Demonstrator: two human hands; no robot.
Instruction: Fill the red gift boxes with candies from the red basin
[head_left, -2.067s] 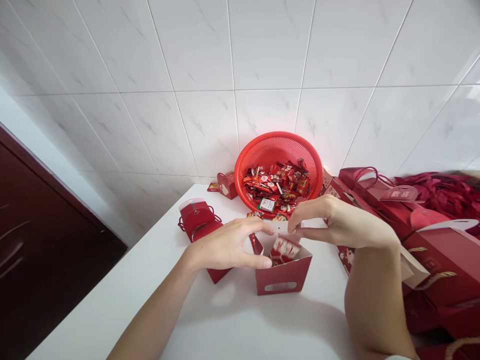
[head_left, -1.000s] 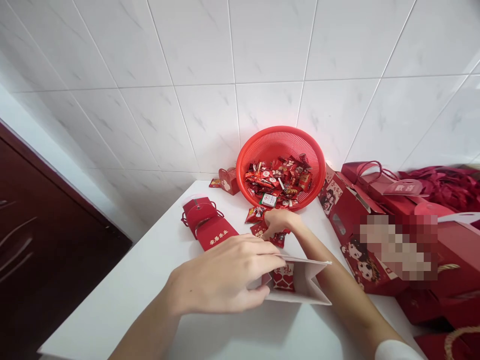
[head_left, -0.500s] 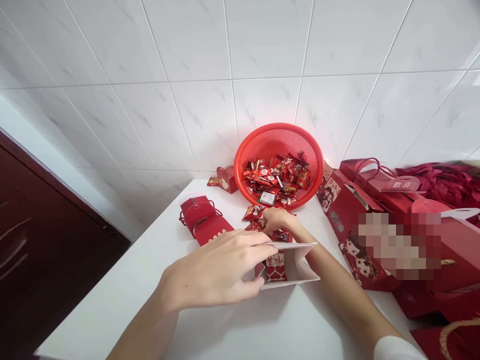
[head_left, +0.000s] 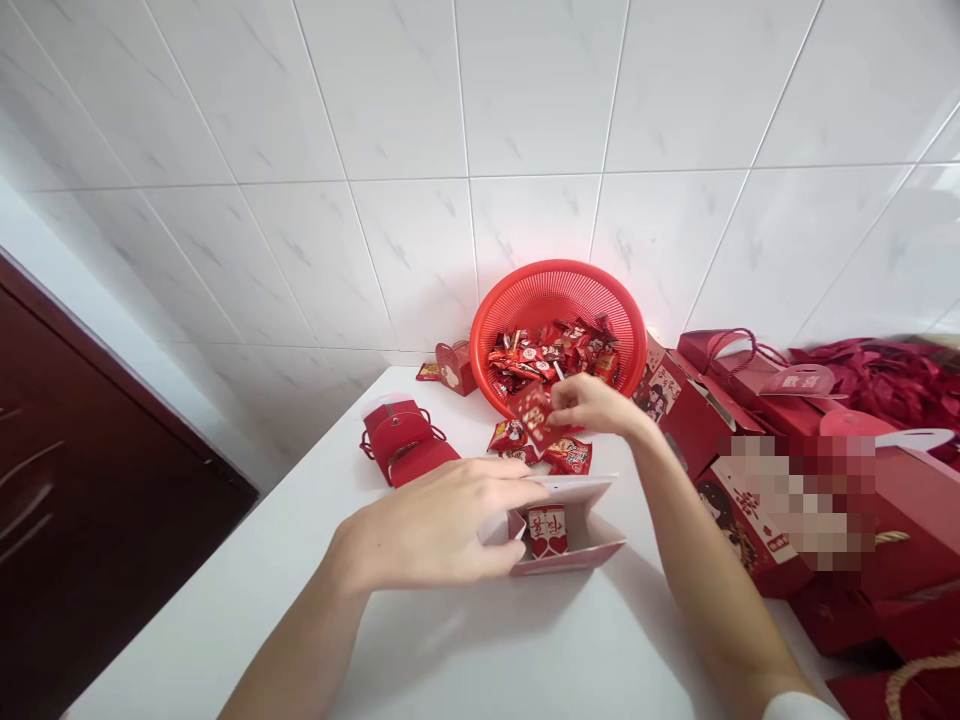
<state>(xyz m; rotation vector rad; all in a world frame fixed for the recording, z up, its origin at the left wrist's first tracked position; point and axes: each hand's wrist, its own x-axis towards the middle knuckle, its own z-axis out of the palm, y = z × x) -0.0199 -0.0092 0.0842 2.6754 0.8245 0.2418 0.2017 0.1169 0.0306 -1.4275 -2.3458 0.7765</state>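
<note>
My left hand (head_left: 442, 525) grips the left side of an open paper gift box (head_left: 574, 560), thumb on the near wall and fingers over the far wall. Inside it lies a red-and-white packet (head_left: 547, 530) with printed characters. Just in front of the basket, my right hand (head_left: 596, 405) pinches a small square red packet (head_left: 534, 412) with gold print, held above the table. Below it are several wrapped snacks (head_left: 570, 456) in red. Behind stands a red plastic basket (head_left: 559, 275) with many wrapped sweets (head_left: 570, 345). Part of the sweets is hidden by the raised packet.
On the white table (head_left: 420, 650), a folded red gift bag (head_left: 401, 430) with cord handles lies to the left. A small red box (head_left: 454, 368) stands left of the basket. Red gift boxes (head_left: 757, 490) crowd the right side. A tiled wall (head_left: 375, 100) rises behind.
My right hand has risen from the snacks beyond the gift box and come away with the small red packet. My left hand still holds the box, which has shifted slightly.
</note>
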